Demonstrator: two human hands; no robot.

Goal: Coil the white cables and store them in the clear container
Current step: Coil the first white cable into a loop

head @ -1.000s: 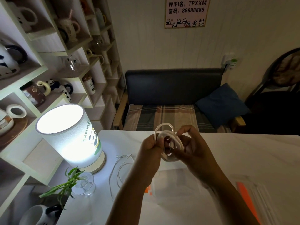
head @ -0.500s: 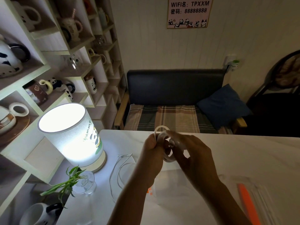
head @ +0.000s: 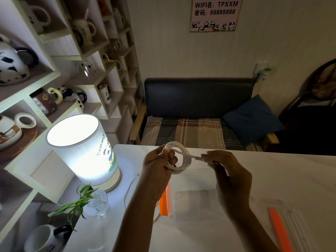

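A coiled white cable (head: 183, 157) is held in the air above the white table (head: 291, 171). My left hand (head: 157, 168) grips the coil's loops on the left side. My right hand (head: 225, 170) pinches the cable's plug end just right of the coil. A second thin white cable (head: 130, 186) lies loose on the table beside the lamp. Below my hands lies a clear container (head: 196, 202) with an orange strip along its left edge. Another clear container with an orange strip (head: 278, 228) lies at the lower right.
A lit cylindrical lamp (head: 81, 148) stands at the table's left corner. A small glass vase with a green sprig (head: 96, 202) and a panda mug (head: 43, 239) stand near the left edge. Shelves of mugs (head: 54, 70) line the left wall; a bench (head: 198, 115) lies beyond the table.
My right hand has drawn away to the right, pulling the cable's plug end out from the coil. My left hand keeps hold of the loops.
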